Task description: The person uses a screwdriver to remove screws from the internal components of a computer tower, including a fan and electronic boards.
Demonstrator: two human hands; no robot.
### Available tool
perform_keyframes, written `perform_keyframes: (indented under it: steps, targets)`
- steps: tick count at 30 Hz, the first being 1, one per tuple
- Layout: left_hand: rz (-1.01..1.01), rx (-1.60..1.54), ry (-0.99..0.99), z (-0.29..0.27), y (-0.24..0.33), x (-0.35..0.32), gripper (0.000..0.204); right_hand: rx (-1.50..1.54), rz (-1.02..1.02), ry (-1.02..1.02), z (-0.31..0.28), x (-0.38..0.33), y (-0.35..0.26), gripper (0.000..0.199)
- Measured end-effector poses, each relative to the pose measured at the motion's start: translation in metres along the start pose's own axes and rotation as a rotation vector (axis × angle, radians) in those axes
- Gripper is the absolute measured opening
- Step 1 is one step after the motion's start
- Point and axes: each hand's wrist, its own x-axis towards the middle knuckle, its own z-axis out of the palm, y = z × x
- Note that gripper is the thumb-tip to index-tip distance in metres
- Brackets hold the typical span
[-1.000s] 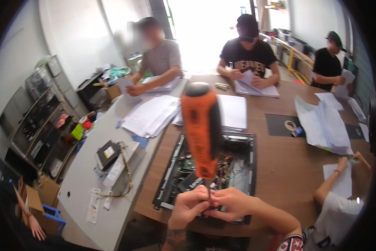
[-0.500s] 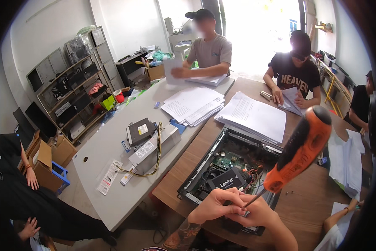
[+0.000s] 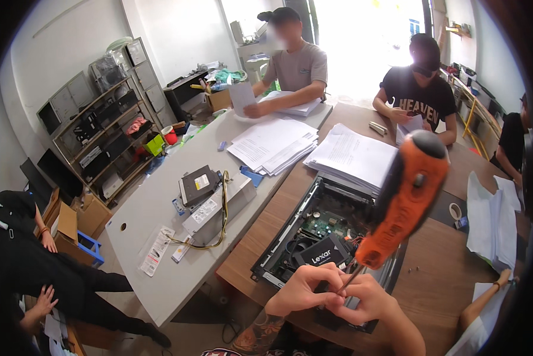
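Head view: fat ribbed orange screwdriver (image 3: 404,199), thin steel shaft.

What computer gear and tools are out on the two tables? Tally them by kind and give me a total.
Orange screwdriver: 1
Open computer case: 1
Loose disc drive: 1
Power supply box: 1
Total: 4

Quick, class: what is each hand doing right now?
Left hand: closed, fingers pinched at the screwdriver shaft near its tip.
Right hand: closed around the same shaft, just beside the left.
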Motion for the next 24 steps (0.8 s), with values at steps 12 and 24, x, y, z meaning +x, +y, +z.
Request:
perform_keyframes:
  steps: [12, 24]
  targets:
    - [0.139, 0.078, -0.062, -0.003, 0.000, 0.003, 0.013, 0.070, 0.078, -0.075, -0.004, -0.003, 0.001, 0.015]
    - [0.166, 0.143, -0.074, -0.007, -0.002, 0.004, 0.011, -0.025, 0.087, -0.009, -0.004, -0.001, -0.004, 0.016]
